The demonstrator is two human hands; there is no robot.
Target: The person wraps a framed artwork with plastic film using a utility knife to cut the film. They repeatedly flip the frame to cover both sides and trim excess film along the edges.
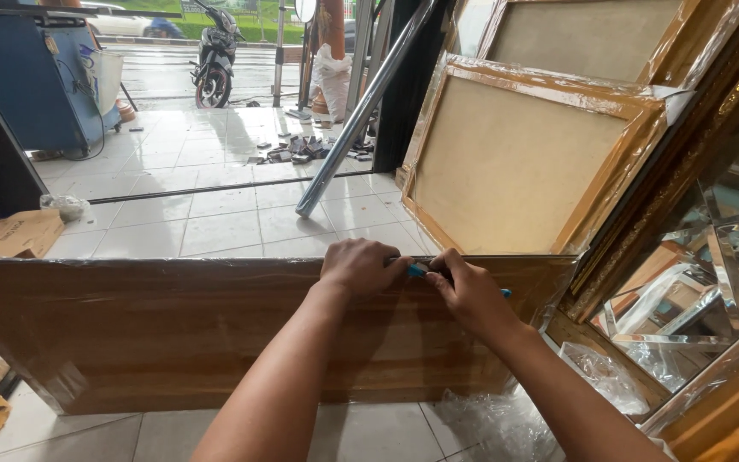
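A: Grip. Right hand (472, 291) closed around a blue-handled tool (418, 270), likely a small knife; only the blue ends show, one between the hands and one past the wrist. Left hand (361, 267) clenched over the top edge of the board (173, 329), fingers curled to the far side, just beside the tool.

B: And the tip?

A: Hidden under the left fingers, so I cannot tell whether it touches the edge. That is the hazard as I judge it: the two hands nearly meet, and a slip along the edge could carry the tip into the left fingers. The glossy wrap gives poor purchase, which would cause such a slip.

B: The board itself?

A: Long, brown, wood-grained, standing on its long edge on the tiled floor (241, 222), upright across the view, covered in clear film that wrinkles at the left end. Pushed from above, it could tip, since only the hands appear to steady it.

B: Surroundings?

A: Right: wrapped frames (515, 162) leaning, backs outward, and a mirrored panel (712, 282). A metal pole (361, 115) slants behind. Crumpled plastic (489, 419) lies by the board's right end. Far left: a cardboard box (10, 233); outside, a motorbike (215, 56).
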